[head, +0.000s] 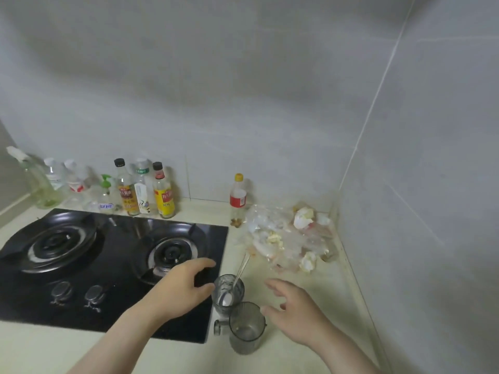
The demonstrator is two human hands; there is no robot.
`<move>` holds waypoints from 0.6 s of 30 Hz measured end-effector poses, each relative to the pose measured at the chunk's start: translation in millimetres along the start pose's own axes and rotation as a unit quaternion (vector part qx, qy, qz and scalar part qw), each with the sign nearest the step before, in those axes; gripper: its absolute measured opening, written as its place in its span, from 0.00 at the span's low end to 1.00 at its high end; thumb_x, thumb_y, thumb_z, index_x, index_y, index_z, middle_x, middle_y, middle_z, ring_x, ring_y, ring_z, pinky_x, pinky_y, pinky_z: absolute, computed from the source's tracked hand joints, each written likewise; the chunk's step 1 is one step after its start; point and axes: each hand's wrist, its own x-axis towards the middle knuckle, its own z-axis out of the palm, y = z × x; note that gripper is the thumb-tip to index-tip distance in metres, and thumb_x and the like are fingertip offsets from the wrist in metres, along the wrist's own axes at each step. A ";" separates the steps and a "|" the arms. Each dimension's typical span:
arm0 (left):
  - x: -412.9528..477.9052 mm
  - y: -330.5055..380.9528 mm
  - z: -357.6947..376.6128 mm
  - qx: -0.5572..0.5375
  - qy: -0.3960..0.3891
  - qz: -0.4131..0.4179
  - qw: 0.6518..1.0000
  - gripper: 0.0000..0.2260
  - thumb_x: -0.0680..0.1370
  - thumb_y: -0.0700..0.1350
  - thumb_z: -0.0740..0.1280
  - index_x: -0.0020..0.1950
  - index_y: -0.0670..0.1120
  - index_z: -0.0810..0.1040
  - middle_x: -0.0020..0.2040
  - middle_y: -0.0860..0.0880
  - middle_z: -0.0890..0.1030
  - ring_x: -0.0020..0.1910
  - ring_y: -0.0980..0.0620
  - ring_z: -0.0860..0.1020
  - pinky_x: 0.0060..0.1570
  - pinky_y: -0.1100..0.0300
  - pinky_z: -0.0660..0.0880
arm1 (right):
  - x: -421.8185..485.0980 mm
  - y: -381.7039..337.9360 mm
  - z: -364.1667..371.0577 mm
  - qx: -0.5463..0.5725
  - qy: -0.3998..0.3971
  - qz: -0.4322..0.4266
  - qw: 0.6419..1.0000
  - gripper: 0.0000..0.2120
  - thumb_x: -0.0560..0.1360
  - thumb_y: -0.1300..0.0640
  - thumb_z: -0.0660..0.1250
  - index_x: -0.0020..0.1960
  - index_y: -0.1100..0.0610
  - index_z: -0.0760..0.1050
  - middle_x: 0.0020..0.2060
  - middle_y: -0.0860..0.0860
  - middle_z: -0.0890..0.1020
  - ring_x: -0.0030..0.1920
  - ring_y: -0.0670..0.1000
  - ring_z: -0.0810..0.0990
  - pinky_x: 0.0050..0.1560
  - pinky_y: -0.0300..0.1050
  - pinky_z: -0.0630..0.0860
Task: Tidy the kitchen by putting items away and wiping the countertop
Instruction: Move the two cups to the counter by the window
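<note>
Two used cups stand on the desk beside the stove, awaiting clearing. The left hand, grip wide, curves toward the rear cup, which holds a spoon; the right hand, grip equally wide, hovers beside the front cup, apparently to lift it.

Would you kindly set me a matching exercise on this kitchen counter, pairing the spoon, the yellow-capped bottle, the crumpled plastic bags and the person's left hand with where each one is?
Things
1. spoon
2. yellow-capped bottle
3. crumpled plastic bags
4. left hand

Places
A. in the far right corner of the countertop
B. over the right side of the hob
C. standing in the tumbler beside the hob
D. upright at the back, right of the hob

Pairs: 1-C, 2-D, 3-A, 4-B
</note>
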 end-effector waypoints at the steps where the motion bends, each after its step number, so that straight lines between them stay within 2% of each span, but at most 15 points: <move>1: 4.9 -6.1 6.4 -0.004 -0.011 -0.003 1.000 0.26 0.76 0.49 0.69 0.73 0.53 0.68 0.70 0.56 0.71 0.68 0.57 0.69 0.67 0.62 0.68 | 2.8 4.9 8.9 -0.006 -0.009 0.011 1.000 0.31 0.73 0.47 0.70 0.74 0.48 0.67 0.70 0.43 0.72 0.69 0.41 0.69 0.70 0.41 0.68; 3: 16.4 -18.1 18.2 -0.013 -0.040 -0.017 0.999 0.29 0.76 0.50 0.70 0.75 0.51 0.66 0.71 0.55 0.70 0.69 0.56 0.69 0.68 0.62 0.67 | 9.3 13.9 25.4 -0.020 -0.026 0.030 0.999 0.36 0.70 0.43 0.70 0.75 0.47 0.65 0.72 0.43 0.69 0.71 0.41 0.67 0.72 0.40 0.65; 7: 38.1 -40.9 36.2 -0.022 -0.081 -0.019 0.996 0.34 0.73 0.53 0.72 0.76 0.51 0.63 0.72 0.56 0.70 0.69 0.59 0.68 0.66 0.65 0.65 | 24.1 24.4 46.8 -0.081 -0.049 0.028 0.995 0.41 0.68 0.40 0.71 0.77 0.49 0.62 0.74 0.44 0.65 0.73 0.41 0.62 0.69 0.29 0.55; 10: 54.7 -54.8 45.4 -0.023 -0.093 -0.010 0.995 0.38 0.71 0.53 0.74 0.77 0.52 0.60 0.72 0.57 0.68 0.69 0.63 0.65 0.66 0.67 0.62 | 33.6 26.8 55.7 -0.091 -0.072 0.040 0.992 0.44 0.66 0.40 0.74 0.77 0.49 0.59 0.73 0.43 0.64 0.73 0.43 0.62 0.68 0.33 0.60; 12: 65.3 -62.8 51.9 -0.016 -0.109 -0.009 0.994 0.42 0.69 0.55 0.75 0.78 0.53 0.58 0.74 0.59 0.64 0.73 0.60 0.63 0.71 0.64 0.61 | 37.7 27.8 61.6 -0.100 -0.090 0.050 0.990 0.48 0.64 0.38 0.75 0.77 0.48 0.57 0.73 0.42 0.63 0.73 0.43 0.62 0.69 0.38 0.63; 15: 79.6 -72.8 63.2 -0.019 -0.144 0.009 0.989 0.46 0.66 0.54 0.76 0.79 0.50 0.57 0.74 0.56 0.65 0.73 0.58 0.64 0.71 0.66 0.59 | 42.0 31.1 68.8 -0.092 -0.089 0.069 0.989 0.52 0.64 0.35 0.75 0.79 0.48 0.53 0.76 0.43 0.60 0.75 0.44 0.61 0.71 0.40 0.63; 18: 87.1 -74.2 68.5 -0.031 -0.163 0.040 0.985 0.41 0.64 0.50 0.77 0.75 0.52 0.63 0.68 0.60 0.70 0.67 0.61 0.69 0.66 0.70 0.63 | 44.7 36.7 71.9 -0.084 -0.089 0.089 0.989 0.55 0.64 0.38 0.76 0.80 0.51 0.49 0.78 0.45 0.56 0.77 0.46 0.58 0.73 0.39 0.59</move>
